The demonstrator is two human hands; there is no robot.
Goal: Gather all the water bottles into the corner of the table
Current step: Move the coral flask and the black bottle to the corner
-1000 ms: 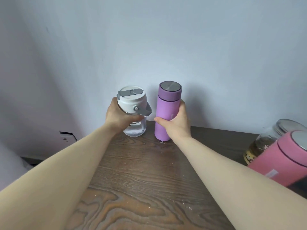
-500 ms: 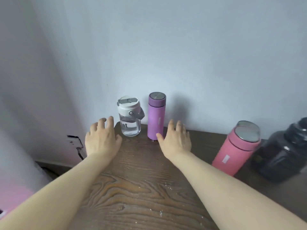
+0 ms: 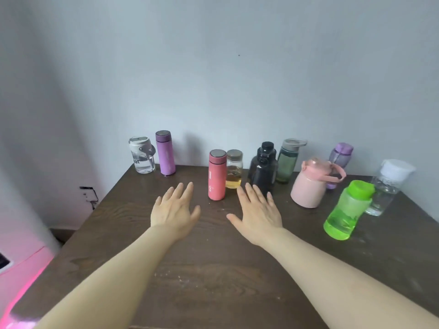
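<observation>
A clear bottle with a white lid [image 3: 142, 156] and a purple flask [image 3: 165, 153] stand side by side in the far left corner of the dark wooden table [image 3: 213, 269]. My left hand [image 3: 174, 210] and my right hand [image 3: 257, 210] hover flat and empty over the table's middle, fingers apart. Between and just beyond them stands a red flask [image 3: 217, 175], with a glass jar of yellow liquid [image 3: 234, 169] behind it. Further right are a black bottle [image 3: 264, 167], a dark green bottle [image 3: 288, 161], a pink jug [image 3: 312, 184], a lilac bottle [image 3: 339, 156], a bright green bottle [image 3: 348, 210] and a clear tumbler [image 3: 388, 186].
A pale wall runs behind the table, with a second wall at the left meeting it at the corner. A wall socket [image 3: 88, 193] sits low on the left wall. Something pink [image 3: 21, 276] lies beside the table's left edge.
Both hands let go of the clear bottle and the purple flask, leaving them in the corner, and drew back to the right, open. The view has pulled back and shows several more bottles.
</observation>
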